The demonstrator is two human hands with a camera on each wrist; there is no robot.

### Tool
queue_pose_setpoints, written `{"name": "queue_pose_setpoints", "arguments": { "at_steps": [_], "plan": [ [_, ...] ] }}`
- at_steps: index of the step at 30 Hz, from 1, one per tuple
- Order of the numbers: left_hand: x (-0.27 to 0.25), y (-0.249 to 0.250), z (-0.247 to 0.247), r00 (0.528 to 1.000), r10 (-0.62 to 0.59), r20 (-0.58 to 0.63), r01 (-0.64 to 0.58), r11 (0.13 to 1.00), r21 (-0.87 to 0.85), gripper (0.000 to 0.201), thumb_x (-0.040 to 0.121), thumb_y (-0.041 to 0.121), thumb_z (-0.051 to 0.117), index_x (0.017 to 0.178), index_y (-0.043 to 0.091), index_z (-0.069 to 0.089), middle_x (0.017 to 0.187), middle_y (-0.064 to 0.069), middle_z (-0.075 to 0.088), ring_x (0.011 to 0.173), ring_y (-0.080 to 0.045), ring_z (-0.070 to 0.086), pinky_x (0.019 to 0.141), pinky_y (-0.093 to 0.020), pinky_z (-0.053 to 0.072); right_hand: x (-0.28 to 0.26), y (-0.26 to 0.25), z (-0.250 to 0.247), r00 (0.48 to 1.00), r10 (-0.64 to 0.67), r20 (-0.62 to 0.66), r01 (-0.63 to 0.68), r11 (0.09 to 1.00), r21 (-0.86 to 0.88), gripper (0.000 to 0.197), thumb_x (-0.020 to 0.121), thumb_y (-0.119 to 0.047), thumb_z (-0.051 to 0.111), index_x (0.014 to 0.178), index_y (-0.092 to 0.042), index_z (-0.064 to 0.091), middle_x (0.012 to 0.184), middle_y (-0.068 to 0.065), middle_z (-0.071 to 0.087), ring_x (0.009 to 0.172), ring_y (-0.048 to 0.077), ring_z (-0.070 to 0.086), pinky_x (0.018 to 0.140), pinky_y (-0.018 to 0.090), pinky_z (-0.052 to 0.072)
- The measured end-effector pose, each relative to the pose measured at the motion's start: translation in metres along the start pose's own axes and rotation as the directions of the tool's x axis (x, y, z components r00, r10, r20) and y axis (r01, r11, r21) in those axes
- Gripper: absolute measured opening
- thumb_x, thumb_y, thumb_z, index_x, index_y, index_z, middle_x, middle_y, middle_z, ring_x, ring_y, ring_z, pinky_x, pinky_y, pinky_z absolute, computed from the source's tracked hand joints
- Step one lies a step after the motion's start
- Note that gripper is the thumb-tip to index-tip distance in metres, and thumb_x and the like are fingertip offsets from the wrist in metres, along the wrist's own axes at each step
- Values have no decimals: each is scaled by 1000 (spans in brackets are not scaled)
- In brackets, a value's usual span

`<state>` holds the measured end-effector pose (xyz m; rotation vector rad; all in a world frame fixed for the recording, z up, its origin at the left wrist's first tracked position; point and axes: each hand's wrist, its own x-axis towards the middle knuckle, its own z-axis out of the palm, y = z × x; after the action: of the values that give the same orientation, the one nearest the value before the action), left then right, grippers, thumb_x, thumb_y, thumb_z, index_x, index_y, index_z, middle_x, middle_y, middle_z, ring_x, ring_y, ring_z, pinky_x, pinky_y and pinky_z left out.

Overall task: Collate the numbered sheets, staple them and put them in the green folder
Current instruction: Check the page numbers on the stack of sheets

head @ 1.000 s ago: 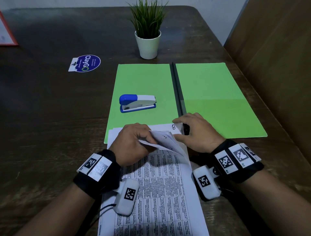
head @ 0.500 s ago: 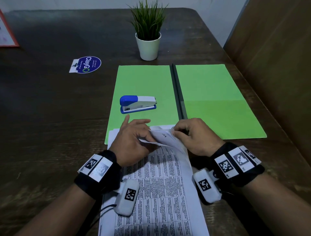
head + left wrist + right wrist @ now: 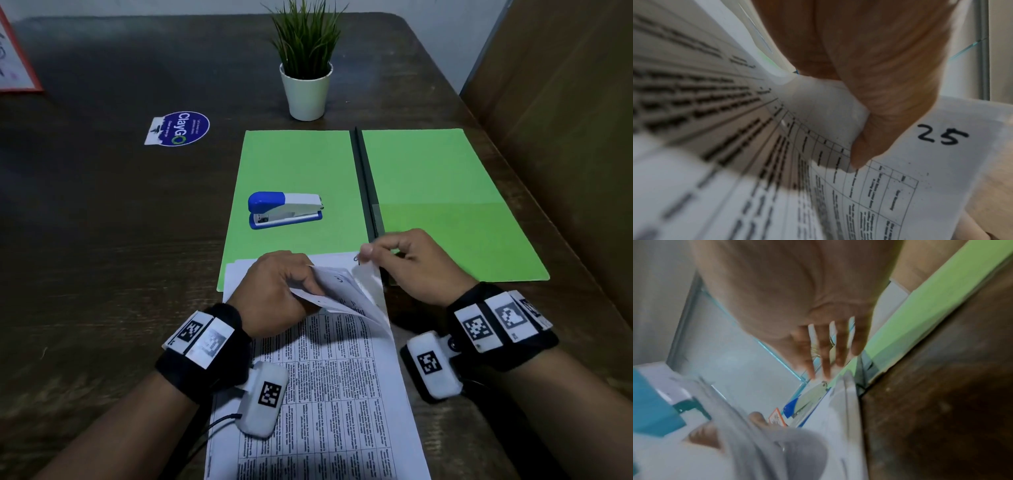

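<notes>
A stack of printed numbered sheets (image 3: 325,394) lies on the table's near side, its far end over the open green folder (image 3: 298,164). My left hand (image 3: 274,291) grips the turned-back top right corners of several sheets. In the left wrist view its thumb (image 3: 879,97) presses these sheets (image 3: 900,178), one marked 25. My right hand (image 3: 411,263) is at the stack's far right corner, index fingertip against one raised sheet corner; its fingers (image 3: 828,345) look straight. A blue and white stapler (image 3: 284,209) rests on the folder's left half.
A potted plant (image 3: 306,68) stands just beyond the folder. A round blue sticker (image 3: 178,128) lies flat to the left, and a red-framed card (image 3: 13,61) is at the far left edge. The table's right edge runs close beside the folder.
My right hand has moved from the lower sheet's corner to the turned-back sheets and lifted one corner upward. My left hand keeps hold of the turned-back sheets, forefinger curled back down.
</notes>
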<state>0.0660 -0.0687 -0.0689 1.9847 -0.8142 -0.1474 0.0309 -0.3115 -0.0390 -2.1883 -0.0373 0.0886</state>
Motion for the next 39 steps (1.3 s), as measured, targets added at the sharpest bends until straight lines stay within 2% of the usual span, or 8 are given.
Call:
{"name": "queue_pose_setpoints", "arguments": {
  "at_steps": [3,5,10,16,22,27,34,39],
  "plan": [
    [0,-2,0,1000,9,-6,-9,1000,12,12,64,32,77,74,24,75,73,15,67,73,-10,63,70,-35,52,3,9,-3,997,24,72,2,940,-341,39,93,-37,64,129,-22,63,119,-4,62,113,14,47,98,34,40],
    [0,-2,0,1000,4,-7,-4,1000,3,12,64,33,76,73,25,76,74,13,67,74,-10,63,70,-33,51,2,10,-2,992,52,115,-1,914,-405,50,89,-41,67,135,-22,58,125,-3,58,118,14,42,100,34,38],
    [0,-3,0,1000,-2,-8,2,1000,-1,10,64,30,78,72,25,75,78,14,68,75,-11,64,72,-35,52,2,2,-1,999,25,-47,-43,900,-434,50,80,-46,75,124,-25,62,114,-6,56,111,12,45,89,28,38],
    [0,-5,0,1000,-19,-3,19,1000,11,13,62,18,82,71,24,75,79,11,68,75,-13,65,72,-38,53,1,2,1,992,95,-87,-122,907,-403,34,74,-50,79,93,-24,69,93,-6,63,89,16,58,82,36,51],
    [-1,-3,0,1000,-10,-4,10,1000,-11,14,63,33,78,76,27,75,80,12,68,75,-11,64,71,-32,52,0,0,7,993,88,-72,-108,930,-350,36,74,-47,80,99,-24,70,91,-7,63,85,16,60,82,35,52],
    [0,-4,0,1000,-27,2,27,1000,11,15,63,18,82,74,25,75,79,14,68,76,-11,64,71,-37,53,1,0,10,992,99,-81,-121,934,-337,45,74,-44,81,109,-19,68,90,-4,63,84,18,59,82,37,52],
    [-1,-3,0,1000,-19,5,19,1000,12,6,63,24,81,68,22,77,75,17,66,75,-10,65,71,-30,51,2,0,10,990,99,-98,-126,939,-319,43,77,-41,80,114,-23,70,90,-12,66,84,12,60,78,27,48],
    [0,-3,0,1000,-20,1,20,1000,-3,8,63,25,80,70,24,76,77,18,67,75,-10,65,70,-26,50,2,1,12,990,54,-131,-94,941,-324,28,79,-38,78,104,-27,75,89,-11,69,84,13,61,80,30,52]
  ]
}}
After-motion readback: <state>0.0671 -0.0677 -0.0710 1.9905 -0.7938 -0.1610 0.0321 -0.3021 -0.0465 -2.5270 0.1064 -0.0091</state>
